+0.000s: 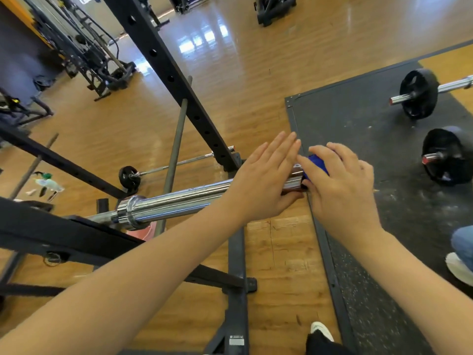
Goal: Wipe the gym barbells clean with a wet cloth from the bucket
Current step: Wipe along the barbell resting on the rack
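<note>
A chrome barbell [174, 202] lies across the black rack, its sleeve end pointing right toward me. My left hand [263, 180] rests on the sleeve near its tip, fingers straight and spread, thumb under the bar. My right hand [340, 185] grips a blue cloth [317, 163] wrapped over the very end of the sleeve. Only a small patch of the cloth shows between my fingers. No bucket is in sight.
Black rack uprights [163, 73] and base beams [236, 265] surround the bar. A dark rubber mat [371, 139] lies to the right with two loaded barbells [419, 94] [448, 157]. A small barbell [130, 176] lies on the wooden floor. Another person's shoe [459, 267] is at the right edge.
</note>
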A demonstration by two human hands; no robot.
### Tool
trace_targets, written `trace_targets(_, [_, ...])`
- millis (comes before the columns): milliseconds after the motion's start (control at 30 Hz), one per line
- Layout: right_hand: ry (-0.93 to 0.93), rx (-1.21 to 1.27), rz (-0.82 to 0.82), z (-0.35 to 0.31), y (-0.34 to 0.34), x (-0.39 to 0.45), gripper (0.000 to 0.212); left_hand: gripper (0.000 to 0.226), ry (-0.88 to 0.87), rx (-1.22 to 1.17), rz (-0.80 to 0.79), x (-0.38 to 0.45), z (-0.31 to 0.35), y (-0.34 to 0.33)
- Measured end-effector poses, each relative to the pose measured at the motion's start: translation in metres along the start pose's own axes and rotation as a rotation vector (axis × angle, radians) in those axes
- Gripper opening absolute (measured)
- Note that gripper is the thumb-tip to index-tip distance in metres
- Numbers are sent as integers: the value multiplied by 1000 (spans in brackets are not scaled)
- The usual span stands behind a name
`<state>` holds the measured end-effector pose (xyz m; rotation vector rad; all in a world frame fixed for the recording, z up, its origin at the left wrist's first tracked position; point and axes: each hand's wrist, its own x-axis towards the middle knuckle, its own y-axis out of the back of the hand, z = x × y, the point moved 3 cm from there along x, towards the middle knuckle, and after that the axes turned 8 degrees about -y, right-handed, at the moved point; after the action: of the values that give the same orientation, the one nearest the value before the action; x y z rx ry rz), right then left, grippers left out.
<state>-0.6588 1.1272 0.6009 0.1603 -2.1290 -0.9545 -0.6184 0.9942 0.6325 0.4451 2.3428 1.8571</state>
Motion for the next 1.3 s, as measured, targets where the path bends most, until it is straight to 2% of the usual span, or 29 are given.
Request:
trace_targets(67, [-19,117,65,15,12,-1,35,86,-12,-19,-9,3,-1,1])
trace_targets(200, [-189,229,209,52,28,-6,31,89,-83,38,-38,19,5,3])
trace_targets(433, [-104,426,79,44,9,-17,34,91,-114,103,1,48,31,-5])
trace_targets(533, [-135,475,109,52,9,-35,29,87,-91,117,7,47,30,-9])
trace_targets(667, [-341,538,230,71,1,-29,33,90,-86,148,-2,49,31,-10])
trace_targets(833, [-309,810,181,47,-15,-25,34,85,-81,81,25,50,32,-9])
trace_targets(1100, [-276,733,237,55,-17,-23,29,85,-90,70,70,49,33,-9])
trace_targets(1300, [-184,657,184,70,-18,-41,31,86,-102,86,66,50,32,-11])
